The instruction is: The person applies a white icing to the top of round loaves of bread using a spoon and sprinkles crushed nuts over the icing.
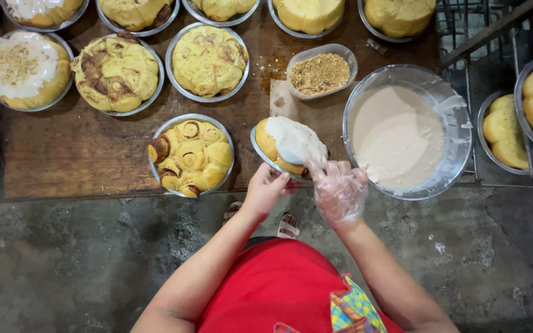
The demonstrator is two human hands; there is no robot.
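Note:
My left hand grips the near rim of a small round metal pan and tilts it toward me. The pan holds a yellow bun loaf partly covered in white icing. My right hand, in a thin clear plastic glove, touches the icing at the loaf's near right side. Just to the right stands a large clear bowl of pale icing.
A low wooden board carries several metal pans of swirled buns, one iced and crumb-topped. A clear tub of brown crumbs sits behind the tilted pan. More bun pans rest on a wire rack at right. Concrete floor lies below.

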